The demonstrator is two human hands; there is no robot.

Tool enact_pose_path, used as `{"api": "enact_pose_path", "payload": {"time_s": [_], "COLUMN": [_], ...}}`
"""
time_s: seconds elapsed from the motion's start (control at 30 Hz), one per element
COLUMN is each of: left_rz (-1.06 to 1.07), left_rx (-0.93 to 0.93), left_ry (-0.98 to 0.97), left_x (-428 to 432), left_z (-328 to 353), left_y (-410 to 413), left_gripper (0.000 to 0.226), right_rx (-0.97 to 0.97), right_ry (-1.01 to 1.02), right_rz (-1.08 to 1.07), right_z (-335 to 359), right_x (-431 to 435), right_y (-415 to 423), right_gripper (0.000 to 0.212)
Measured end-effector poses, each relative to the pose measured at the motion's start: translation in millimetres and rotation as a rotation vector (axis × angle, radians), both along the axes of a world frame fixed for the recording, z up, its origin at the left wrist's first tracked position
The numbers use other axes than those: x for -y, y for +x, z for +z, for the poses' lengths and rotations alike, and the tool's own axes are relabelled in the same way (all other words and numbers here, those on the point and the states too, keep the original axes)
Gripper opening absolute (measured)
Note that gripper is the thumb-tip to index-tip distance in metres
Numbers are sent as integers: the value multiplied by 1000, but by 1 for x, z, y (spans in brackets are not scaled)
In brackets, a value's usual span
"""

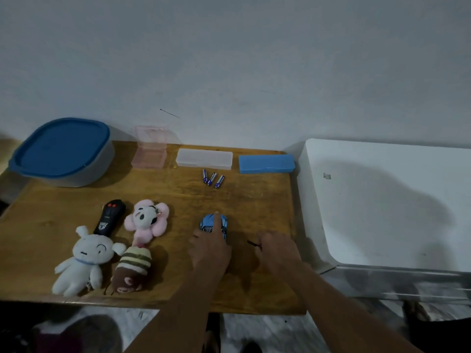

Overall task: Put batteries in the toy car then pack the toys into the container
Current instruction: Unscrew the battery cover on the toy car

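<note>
The small blue toy car (213,225) sits on the wooden worktop (178,200), a little right of the middle, and the left hand (210,250) is laid over it, forefinger stretched along its roof and thumb out to the side, so it presses on the car without clearly closing round it. Just to the right, the right hand (279,250) rests knuckles up on the wood with its fingers curled around a thin dark tool (253,243), whose tip pokes out toward the car; what kind of tool it is I cannot make out.

Further back, three batteries (211,178) lie loose, close together. Behind them along the wall stand a clear flat case (204,158), a blue flat case (266,163) to its right, and an open pink box (149,154) to its left. At the far left corner is the container (63,154), grey with its blue lid on.

On the near left lie a white plush (84,261), a pink flower plush (146,221), a brown striped plush (131,271) and a black remote control (109,216), all huddled together. A white appliance (395,200) stands just beside the worktop's right edge.
</note>
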State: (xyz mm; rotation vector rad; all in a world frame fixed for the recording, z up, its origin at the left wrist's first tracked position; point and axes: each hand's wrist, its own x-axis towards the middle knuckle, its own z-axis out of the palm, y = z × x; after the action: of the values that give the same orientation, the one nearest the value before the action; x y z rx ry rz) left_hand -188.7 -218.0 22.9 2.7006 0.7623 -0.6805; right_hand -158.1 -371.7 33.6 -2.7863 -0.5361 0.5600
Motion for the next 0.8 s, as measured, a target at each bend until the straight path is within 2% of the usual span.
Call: {"api": "enact_pose_path", "payload": {"time_s": [0.2,0.4,0.67,0.73,0.8], "left_rz": [84,56,235,300,360], "left_rx": [8,38,273,375,465], "left_ry": [-41,-61,-332,-459,-490], "left_x": [2,-4,-14,-18,-22], "left_z": [0,1,17,24,35], "left_y": [5,1,-18,-25,-31], "left_gripper": [91,95,102,99,92], "right_rx": [-9,0,46,64,68], "right_ry": [22,46,28,27,37], "right_rz": [-29,-37,-12,-4,-14], "right_z": [-3,-1,10,13,14], "right_x": [3,6,6,2,-2], "right_y": [7,10,6,4,3], "right_gripper": [15,15,14,14,14]}}
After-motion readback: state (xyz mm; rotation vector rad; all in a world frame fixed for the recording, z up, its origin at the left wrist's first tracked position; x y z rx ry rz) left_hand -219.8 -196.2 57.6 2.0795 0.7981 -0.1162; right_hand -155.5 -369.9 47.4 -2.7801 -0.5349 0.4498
